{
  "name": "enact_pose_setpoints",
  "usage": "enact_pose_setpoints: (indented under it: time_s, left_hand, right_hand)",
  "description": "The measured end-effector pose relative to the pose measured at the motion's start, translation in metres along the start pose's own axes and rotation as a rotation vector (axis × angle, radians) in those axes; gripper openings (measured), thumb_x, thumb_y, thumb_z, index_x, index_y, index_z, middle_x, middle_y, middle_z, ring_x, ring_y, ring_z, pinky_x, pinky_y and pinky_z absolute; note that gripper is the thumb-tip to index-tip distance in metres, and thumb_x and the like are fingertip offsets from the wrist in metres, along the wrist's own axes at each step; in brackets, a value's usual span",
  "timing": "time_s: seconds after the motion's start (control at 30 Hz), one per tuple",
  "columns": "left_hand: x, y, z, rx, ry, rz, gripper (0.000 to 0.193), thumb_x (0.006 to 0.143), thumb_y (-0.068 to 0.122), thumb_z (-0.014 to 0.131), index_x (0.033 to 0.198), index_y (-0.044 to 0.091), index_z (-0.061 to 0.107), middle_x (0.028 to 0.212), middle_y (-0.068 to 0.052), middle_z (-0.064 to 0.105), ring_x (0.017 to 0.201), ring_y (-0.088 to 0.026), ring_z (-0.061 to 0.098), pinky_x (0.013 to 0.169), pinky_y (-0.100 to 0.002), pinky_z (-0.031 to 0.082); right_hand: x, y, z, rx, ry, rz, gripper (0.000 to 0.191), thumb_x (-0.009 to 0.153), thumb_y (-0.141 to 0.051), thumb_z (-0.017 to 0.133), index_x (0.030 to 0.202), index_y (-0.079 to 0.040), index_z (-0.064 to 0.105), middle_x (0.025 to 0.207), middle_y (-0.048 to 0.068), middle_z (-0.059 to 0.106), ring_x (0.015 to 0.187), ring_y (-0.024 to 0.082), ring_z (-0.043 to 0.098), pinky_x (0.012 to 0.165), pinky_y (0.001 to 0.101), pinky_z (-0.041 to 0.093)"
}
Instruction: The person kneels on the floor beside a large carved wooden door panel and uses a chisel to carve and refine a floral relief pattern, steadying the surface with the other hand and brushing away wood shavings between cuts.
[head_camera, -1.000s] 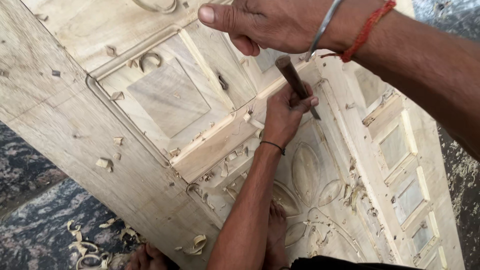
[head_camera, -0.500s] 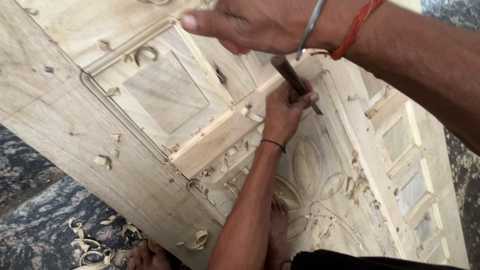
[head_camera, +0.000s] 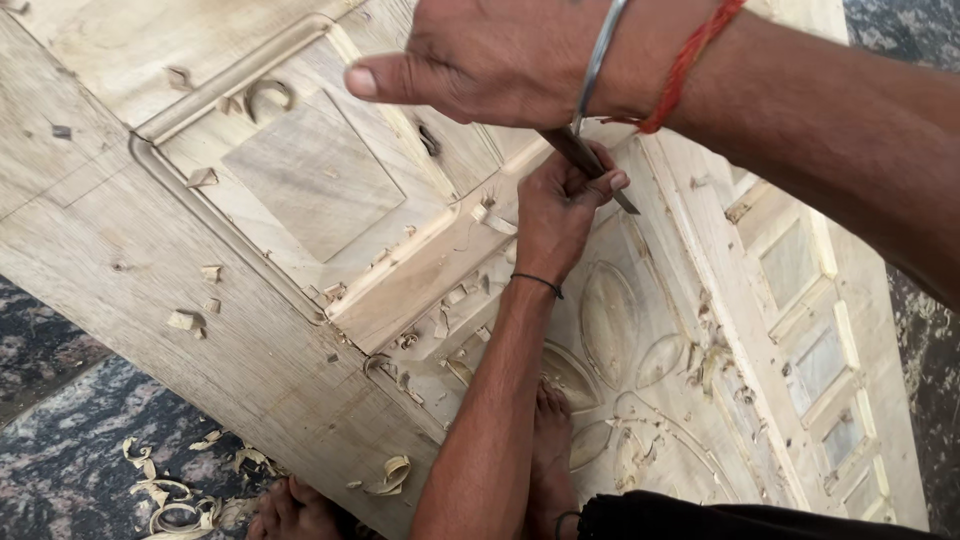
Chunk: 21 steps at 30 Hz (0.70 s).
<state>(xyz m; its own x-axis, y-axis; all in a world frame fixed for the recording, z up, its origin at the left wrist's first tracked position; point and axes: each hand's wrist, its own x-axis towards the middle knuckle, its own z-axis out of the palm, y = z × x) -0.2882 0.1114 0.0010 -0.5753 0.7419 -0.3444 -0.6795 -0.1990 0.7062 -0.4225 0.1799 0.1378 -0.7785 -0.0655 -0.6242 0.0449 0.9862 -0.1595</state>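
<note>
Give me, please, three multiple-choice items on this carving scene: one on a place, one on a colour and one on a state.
1. Where does the chisel point?
A the stone floor
B the carved wooden panel
C a foot

2. What colour is the thread at the right hand?
A red
B blue
C green

3. How is the left hand?
A flat on the wood
B raised, empty
C closed round the chisel

B: the blade slants down onto the carving. A: a red cord crosses the wrist. C: the fingers wrap the shaft.
</note>
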Motion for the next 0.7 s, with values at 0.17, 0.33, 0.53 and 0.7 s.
enact_pose_setpoints:
  time_s: [0.17, 0.33, 0.53, 0.7]
  left_hand:
    - [0.000, -0.001, 0.001, 0.104, 0.021, 0.010, 0.018, 0.088, 0.009, 0.079, 0.101, 0.001, 0.068, 0.083, -0.002, 0.072, 0.077, -0.007, 0.067, 0.073, -0.025, 0.058]
    - [0.001, -0.004, 0.002, 0.151, 0.017, 0.064, 0.018, 0.088, 0.007, 0.080, 0.101, -0.001, 0.069, 0.084, -0.004, 0.070, 0.076, -0.008, 0.064, 0.071, -0.026, 0.056]
    - [0.002, -0.005, 0.002, 0.012, 0.019, 0.000, 0.017, 0.087, 0.007, 0.076, 0.100, 0.001, 0.067, 0.086, -0.002, 0.073, 0.080, -0.008, 0.070, 0.075, -0.026, 0.062]
    - [0.004, -0.003, 0.004, 0.097, 0.040, 0.008, 0.015, 0.089, 0.003, 0.076, 0.099, 0.000, 0.066, 0.084, -0.004, 0.070, 0.078, -0.010, 0.069, 0.075, -0.026, 0.061]
  right_hand:
    - [0.005, -0.010, 0.011, -0.141, -0.158, 0.059, 0.093, 0.102, -0.074, 0.026, 0.055, -0.005, 0.066, 0.051, 0.016, 0.058, 0.050, 0.029, 0.062, 0.062, 0.0488, 0.055]
    - [0.013, 0.005, 0.012, 0.061, -0.109, 0.147, 0.084, 0.105, -0.070, 0.020, 0.066, -0.012, 0.067, 0.058, 0.017, 0.064, 0.054, 0.031, 0.065, 0.064, 0.0481, 0.055]
    - [0.020, 0.005, 0.024, -0.073, -0.240, 0.121, 0.070, 0.105, -0.072, 0.021, 0.075, -0.029, 0.068, 0.059, 0.018, 0.060, 0.055, 0.029, 0.063, 0.062, 0.0464, 0.056]
    - [0.030, 0.016, 0.016, 0.128, -0.057, 0.021, 0.086, 0.104, -0.068, 0.017, 0.064, -0.011, 0.067, 0.053, 0.014, 0.060, 0.052, 0.032, 0.065, 0.065, 0.0496, 0.054]
